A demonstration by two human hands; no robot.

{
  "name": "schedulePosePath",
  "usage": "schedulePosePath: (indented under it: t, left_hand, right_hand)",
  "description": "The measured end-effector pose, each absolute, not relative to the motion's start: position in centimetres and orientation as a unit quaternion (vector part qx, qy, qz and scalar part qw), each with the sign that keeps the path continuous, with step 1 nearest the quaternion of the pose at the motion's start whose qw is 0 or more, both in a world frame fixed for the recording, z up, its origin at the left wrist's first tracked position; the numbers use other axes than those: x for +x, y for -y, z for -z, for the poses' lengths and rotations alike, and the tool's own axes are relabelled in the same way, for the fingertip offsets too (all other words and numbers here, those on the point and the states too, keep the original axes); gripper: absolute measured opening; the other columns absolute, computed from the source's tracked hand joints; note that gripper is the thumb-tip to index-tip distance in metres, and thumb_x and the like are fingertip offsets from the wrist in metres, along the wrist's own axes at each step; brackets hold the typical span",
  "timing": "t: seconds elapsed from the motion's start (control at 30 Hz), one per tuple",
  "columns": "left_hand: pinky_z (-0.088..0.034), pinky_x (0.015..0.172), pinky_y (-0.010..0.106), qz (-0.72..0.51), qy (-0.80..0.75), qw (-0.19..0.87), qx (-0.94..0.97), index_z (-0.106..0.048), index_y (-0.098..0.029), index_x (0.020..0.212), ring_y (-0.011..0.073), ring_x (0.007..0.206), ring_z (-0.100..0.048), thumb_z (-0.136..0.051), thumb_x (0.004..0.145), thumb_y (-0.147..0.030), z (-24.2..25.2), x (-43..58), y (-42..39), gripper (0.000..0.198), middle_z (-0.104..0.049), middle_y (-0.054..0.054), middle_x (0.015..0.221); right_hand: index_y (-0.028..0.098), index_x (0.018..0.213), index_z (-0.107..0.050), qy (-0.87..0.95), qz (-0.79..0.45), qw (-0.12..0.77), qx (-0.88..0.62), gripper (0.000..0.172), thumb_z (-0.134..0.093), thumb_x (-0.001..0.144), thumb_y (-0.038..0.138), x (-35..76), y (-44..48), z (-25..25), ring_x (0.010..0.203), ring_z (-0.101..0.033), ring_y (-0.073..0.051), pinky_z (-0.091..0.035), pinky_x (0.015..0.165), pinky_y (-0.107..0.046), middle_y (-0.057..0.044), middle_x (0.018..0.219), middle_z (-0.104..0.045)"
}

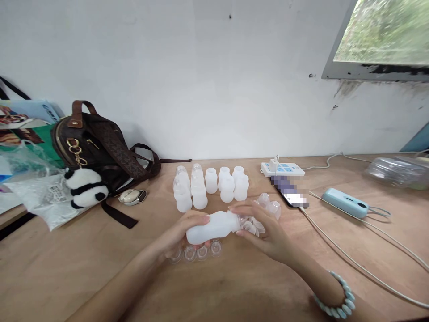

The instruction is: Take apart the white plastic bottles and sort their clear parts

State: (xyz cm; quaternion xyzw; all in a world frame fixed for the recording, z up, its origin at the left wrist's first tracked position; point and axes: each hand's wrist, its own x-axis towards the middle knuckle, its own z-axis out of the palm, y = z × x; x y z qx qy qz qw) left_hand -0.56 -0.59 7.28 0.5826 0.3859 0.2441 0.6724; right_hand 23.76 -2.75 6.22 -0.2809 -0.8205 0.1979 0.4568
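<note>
A frosted white baby bottle (212, 227) lies tilted on its side in my left hand (188, 228), with its neck to the right. My right hand (266, 230) curls its thumb and fingers around the clear ring (238, 222) at the bottle's neck. Loose clear rings (251, 227) lie on the table, partly hidden behind my right hand. Rounded clear caps (274, 208) sit just past its fingers. Below the held bottle is a row of clear round nipple pieces (202, 253). Behind it stand open white bottles (227, 188) and, on the left, white bottles with clear tops (199, 197).
A brown backpack (97, 143) with a panda plush (86, 188) stands at the left, near a watch (133, 197). To the right are a power strip (288, 169), a phone (288, 191), a blue power bank (345, 202), a trailing white cable (348, 262) and clear plastic packaging (397, 171).
</note>
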Motion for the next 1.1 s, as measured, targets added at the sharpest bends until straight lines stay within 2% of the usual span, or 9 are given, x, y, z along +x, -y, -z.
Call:
schedulePosePath:
  t: [0.07, 0.17, 0.3, 0.4, 0.63, 0.73, 0.83, 0.93, 1.1]
  left_hand:
    - [-0.039, 0.043, 0.021, -0.260, -0.403, 0.603, 0.638, -0.071, -0.009, 0.102, 0.0133, 0.051, -0.057, -0.063, 0.077, -0.056, -7.1, -0.5, 0.8, 0.053, -0.069, 0.006, 0.067]
    - [-0.053, 0.065, 0.030, -0.315, -0.399, 0.352, 0.786, -0.068, -0.016, 0.115, 0.0224, 0.078, -0.067, -0.069, 0.078, -0.044, -6.5, -0.1, 1.5, 0.046, -0.073, 0.009, 0.093]
    - [-0.054, 0.074, 0.037, -0.325, -0.270, -0.045, 0.905, -0.058, -0.015, 0.130, 0.0248, 0.082, -0.067, -0.062, 0.089, -0.036, -6.0, 0.0, 2.1, 0.046, -0.072, 0.013, 0.100]
    - [-0.053, 0.071, 0.035, -0.311, -0.220, -0.194, 0.904, -0.054, -0.012, 0.132, 0.0244, 0.081, -0.068, -0.056, 0.093, -0.034, -5.9, -0.3, 1.9, 0.045, -0.071, 0.014, 0.098]
    - [-0.053, 0.073, 0.035, -0.327, -0.269, -0.136, 0.896, -0.052, -0.014, 0.132, 0.0231, 0.081, -0.068, -0.058, 0.092, -0.035, -5.4, -0.1, 1.2, 0.045, -0.071, 0.012, 0.101]
    - [-0.054, 0.074, 0.036, -0.334, -0.309, -0.090, 0.886, -0.053, -0.014, 0.130, 0.0240, 0.082, -0.068, -0.059, 0.091, -0.037, -5.3, -0.1, 1.1, 0.045, -0.071, 0.012, 0.101]
    - [-0.053, 0.073, 0.035, -0.337, -0.338, -0.071, 0.876, -0.054, -0.015, 0.128, 0.0243, 0.082, -0.067, -0.059, 0.090, -0.037, -5.3, -0.4, 1.0, 0.044, -0.072, 0.011, 0.099]
    - [-0.053, 0.074, 0.035, -0.333, -0.349, -0.067, 0.873, -0.055, -0.017, 0.128, 0.0240, 0.083, -0.068, -0.060, 0.089, -0.037, -5.3, -0.5, 1.0, 0.044, -0.072, 0.010, 0.099]
    - [-0.054, 0.076, 0.038, -0.331, -0.344, -0.073, 0.876, -0.056, -0.015, 0.127, 0.0255, 0.086, -0.069, -0.060, 0.089, -0.037, -5.2, -0.5, 0.9, 0.045, -0.073, 0.012, 0.102]
  right_hand:
    - [0.023, 0.111, -0.059, 0.811, -0.203, 0.459, -0.301, 0.021, -0.058, 0.091, 0.024, 23.5, 2.7, -6.0, 0.094, -0.063, -0.021, -0.052, 0.080, -0.034, -0.006, 0.101, -0.067]
    - [0.021, 0.095, -0.058, 0.755, -0.279, 0.464, -0.369, 0.008, -0.054, 0.090, 0.026, 23.2, 2.6, -5.4, 0.071, -0.059, -0.016, -0.048, 0.060, -0.027, -0.002, 0.081, -0.064]
    - [0.022, 0.085, -0.053, 0.679, -0.401, 0.462, -0.406, 0.012, -0.053, 0.089, 0.033, 23.0, 2.8, -4.9, 0.058, -0.050, -0.011, -0.039, 0.048, -0.021, 0.001, 0.073, -0.058]
    - [0.022, 0.083, -0.050, 0.638, -0.454, 0.471, -0.406, 0.021, -0.057, 0.087, 0.041, 22.9, 2.9, -4.7, 0.053, -0.047, -0.010, -0.037, 0.045, -0.021, 0.003, 0.071, -0.056]
    - [0.021, 0.096, -0.053, 0.651, -0.458, 0.434, -0.422, 0.026, -0.049, 0.093, 0.047, 23.0, 2.4, -5.0, 0.051, -0.053, -0.013, -0.040, 0.047, -0.023, 0.003, 0.062, -0.059]
    - [0.021, 0.106, -0.056, 0.700, -0.283, 0.470, -0.458, 0.024, -0.045, 0.096, 0.041, 24.2, 1.4, -5.4, 0.067, -0.063, -0.018, -0.048, 0.062, -0.029, 0.000, 0.072, -0.065]
    - [0.020, 0.100, -0.058, 0.723, -0.030, 0.462, -0.513, 0.018, -0.046, 0.095, 0.032, 26.3, -0.1, -5.6, 0.085, -0.063, -0.024, -0.047, 0.077, -0.037, -0.007, 0.087, -0.068]
    - [0.019, 0.094, -0.060, 0.726, 0.120, 0.359, -0.574, 0.015, -0.046, 0.093, 0.026, 28.2, -1.5, -5.1, 0.095, -0.059, -0.029, -0.043, 0.084, -0.041, -0.011, 0.096, -0.067]
    - [0.016, 0.116, -0.060, 0.724, 0.143, 0.182, -0.650, 0.028, -0.050, 0.090, 0.022, 28.9, -2.3, -3.4, 0.093, -0.061, -0.030, -0.041, 0.080, -0.041, -0.013, 0.100, -0.070]
